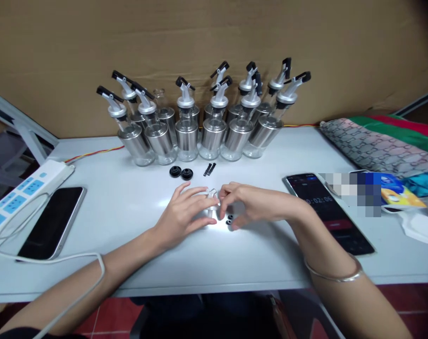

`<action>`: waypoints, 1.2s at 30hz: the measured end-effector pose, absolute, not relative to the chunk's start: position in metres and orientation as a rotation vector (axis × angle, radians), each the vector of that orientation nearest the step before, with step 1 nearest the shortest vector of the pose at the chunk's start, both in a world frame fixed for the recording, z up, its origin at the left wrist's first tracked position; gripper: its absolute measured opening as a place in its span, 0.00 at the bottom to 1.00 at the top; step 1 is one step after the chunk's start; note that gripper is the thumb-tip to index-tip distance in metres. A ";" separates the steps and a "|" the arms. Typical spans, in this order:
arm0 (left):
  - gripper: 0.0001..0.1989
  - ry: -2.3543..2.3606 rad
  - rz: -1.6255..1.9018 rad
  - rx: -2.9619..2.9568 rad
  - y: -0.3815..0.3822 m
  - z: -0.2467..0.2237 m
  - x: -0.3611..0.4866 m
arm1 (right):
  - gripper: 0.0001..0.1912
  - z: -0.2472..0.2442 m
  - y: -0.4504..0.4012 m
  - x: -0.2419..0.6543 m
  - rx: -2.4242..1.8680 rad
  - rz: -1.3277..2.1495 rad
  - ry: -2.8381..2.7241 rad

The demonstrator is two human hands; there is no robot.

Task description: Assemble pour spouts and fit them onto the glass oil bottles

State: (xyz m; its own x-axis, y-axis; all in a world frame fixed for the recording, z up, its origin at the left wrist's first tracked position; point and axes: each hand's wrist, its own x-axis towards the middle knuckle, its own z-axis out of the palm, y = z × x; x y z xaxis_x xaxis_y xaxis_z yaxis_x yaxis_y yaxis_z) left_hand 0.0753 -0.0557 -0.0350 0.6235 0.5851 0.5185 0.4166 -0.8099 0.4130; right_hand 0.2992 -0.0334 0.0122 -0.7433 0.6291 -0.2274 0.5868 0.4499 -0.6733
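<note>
My left hand (186, 212) has its thumb and fingers around a small silver pourer spout (212, 194) on the table, partly hidden by the fingers. Just to the right, my right hand (249, 202) curves down with thumb and fingertips apart. Small black rubber parts (230, 219) lie on the table between its thumb and fingers. Beyond the hands are two round black caps (181, 173) and a pair of short black strips (210, 169).
Several glass-and-steel bottles (187, 139) with pourer tops stand in rows at the back. A dark phone (53, 221) and a power strip (16, 197) lie left, with a white cable (101, 263) over my left forearm. A phone showing a timer (330, 212) lies right, near patterned fabric (372, 146).
</note>
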 end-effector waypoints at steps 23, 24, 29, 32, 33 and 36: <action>0.12 1.047 0.875 2.466 -0.062 -0.030 0.075 | 0.06 0.015 -0.033 0.281 -1.164 1.062 -1.717; 0.12 1.050 0.874 2.466 -0.062 -0.030 0.075 | 0.06 0.014 -0.034 0.280 -1.164 1.022 -1.731; 0.12 1.047 0.868 2.525 -0.062 -0.030 0.076 | 0.08 0.011 -0.038 0.273 -1.175 0.781 -1.876; 0.12 1.044 0.889 2.542 -0.062 -0.031 0.076 | 0.07 0.008 -0.040 0.270 -1.157 0.832 -1.856; 0.12 1.043 0.912 2.534 -0.062 -0.031 0.076 | 0.07 0.007 -0.041 0.269 -1.152 0.849 -1.822; 0.14 1.030 1.050 2.485 -0.062 -0.035 0.077 | 0.04 0.007 -0.042 0.267 -1.156 0.858 -1.721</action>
State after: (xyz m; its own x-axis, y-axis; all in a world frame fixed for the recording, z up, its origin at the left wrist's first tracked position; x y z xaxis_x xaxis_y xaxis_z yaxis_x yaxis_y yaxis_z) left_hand 0.0772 -0.0618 -0.0345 0.4895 0.6953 0.5263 0.5130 -0.7177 0.4710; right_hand 0.2671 -0.0419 0.0072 -0.1919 0.9405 0.2804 0.3423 0.3319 -0.8790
